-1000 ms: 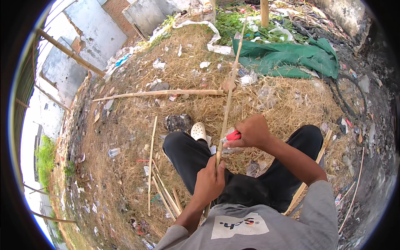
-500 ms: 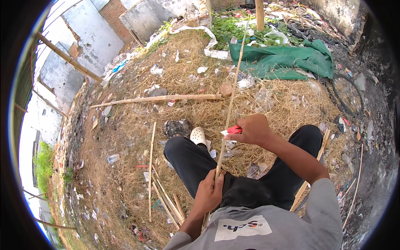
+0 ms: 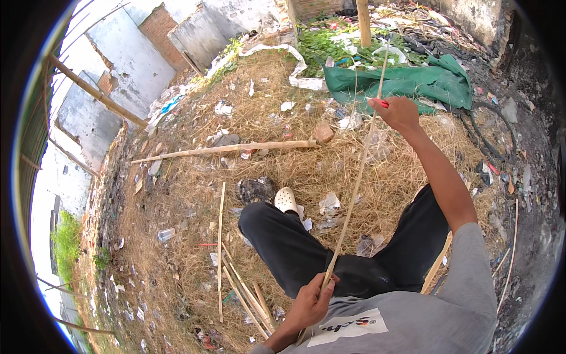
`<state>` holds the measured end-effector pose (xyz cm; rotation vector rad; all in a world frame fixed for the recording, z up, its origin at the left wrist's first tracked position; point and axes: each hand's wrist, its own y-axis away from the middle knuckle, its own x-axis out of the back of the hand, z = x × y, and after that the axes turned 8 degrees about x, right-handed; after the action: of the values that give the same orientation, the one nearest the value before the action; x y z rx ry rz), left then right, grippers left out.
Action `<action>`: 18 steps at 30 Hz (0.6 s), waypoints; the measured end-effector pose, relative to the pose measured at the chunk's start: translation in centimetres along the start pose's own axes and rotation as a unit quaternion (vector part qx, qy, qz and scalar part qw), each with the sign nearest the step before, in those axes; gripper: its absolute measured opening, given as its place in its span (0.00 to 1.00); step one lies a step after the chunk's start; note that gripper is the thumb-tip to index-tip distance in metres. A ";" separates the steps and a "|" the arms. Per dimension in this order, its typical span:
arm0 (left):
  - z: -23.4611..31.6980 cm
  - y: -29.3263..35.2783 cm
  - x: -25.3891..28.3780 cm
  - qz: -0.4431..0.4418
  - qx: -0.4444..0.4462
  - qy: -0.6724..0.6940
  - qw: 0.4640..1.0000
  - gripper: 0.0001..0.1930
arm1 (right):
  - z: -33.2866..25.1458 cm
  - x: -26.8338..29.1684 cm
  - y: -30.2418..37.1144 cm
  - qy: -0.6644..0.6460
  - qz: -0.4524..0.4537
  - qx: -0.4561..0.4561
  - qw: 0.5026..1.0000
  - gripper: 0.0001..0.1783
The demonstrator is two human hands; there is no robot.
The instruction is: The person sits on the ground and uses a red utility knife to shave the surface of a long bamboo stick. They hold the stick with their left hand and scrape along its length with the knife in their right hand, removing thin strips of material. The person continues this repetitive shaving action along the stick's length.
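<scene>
A long, thin bamboo strip (image 3: 358,183) slants from my lap out toward the green tarp. Low by my waist, my left hand (image 3: 311,301) is closed around its near part. With my arm stretched far forward, my right hand (image 3: 400,113) grips a small red-handled knife (image 3: 384,104) against the strip's far part. Its blade is hidden behind the fingers in this view. A thin, pale sliver (image 3: 354,82) curves up beside the strip near the knife.
Several cut bamboo strips (image 3: 244,295) lie left of my knee. A longer bamboo pole (image 3: 224,150) rests across the dry grass ahead. Beyond it are a dark stone (image 3: 256,190), scattered litter, a green tarp (image 3: 395,84) and an upright post (image 3: 363,23).
My right hand has slid the knife forward along the strip, away from me, and the arm has straightened. The strip's far end has swung right; my left hand keeps its hold.
</scene>
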<state>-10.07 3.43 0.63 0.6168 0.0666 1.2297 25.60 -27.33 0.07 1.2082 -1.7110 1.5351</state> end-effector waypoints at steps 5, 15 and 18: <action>-0.1 -1.4 0.2 0.019 -0.004 0.054 0.998 0.13 | 0.8 1.5 2.8 -0.095 -0.063 -0.038 0.993 0.40; 2.8 -7.7 -0.2 0.014 -0.036 0.221 0.974 0.15 | -10.2 2.9 14.6 -0.230 -0.120 0.337 0.905 0.37; 3.3 -8.1 -0.5 -0.008 -0.032 0.262 0.964 0.17 | -9.7 2.8 12.7 -0.209 -0.084 0.312 0.923 0.38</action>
<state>-2.09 0.13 -0.56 0.2195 0.4719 1.3473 11.60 -19.30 -1.67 2.0717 -1.3207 1.8794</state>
